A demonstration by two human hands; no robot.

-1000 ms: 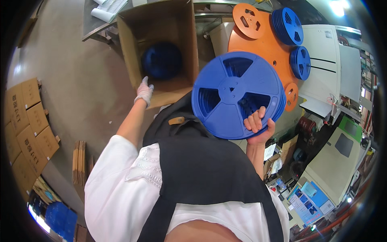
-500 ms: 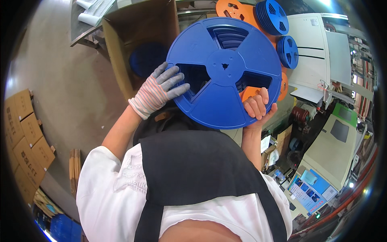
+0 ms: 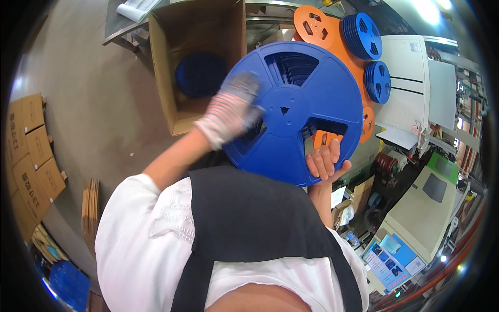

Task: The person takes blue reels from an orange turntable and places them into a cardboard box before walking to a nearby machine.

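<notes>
A stack of large blue plastic reels point(image 3: 335, 86) is held up in front of my chest, its round face toward me. Through the cut-out windows the edges of several reels behind the front one show. My bare right hand point(image 3: 325, 162) grips the lower right rim, fingers hooked through a window. Over the left part of the front reel lies my left hand point(image 3: 234, 112), in a striped grey-tipped glove. Motion smears its fingers, and I cannot tell whether they touch the reel.
Behind the stack, at left, stands an open cardboard box point(image 3: 162, 78) with blue reels point(image 3: 200, 75) inside. Blue reels point(image 3: 363, 36) and an orange reel point(image 3: 313, 26) sit on an orange rack at the far right. Flat cartons point(image 3: 34, 171) are stacked far left; a beige machine point(image 3: 421, 203) stands right.
My left hand has moved from the reel's left edge inward across its face. The reel stack sits slightly lower in view, with my right hand still gripping its rim.
</notes>
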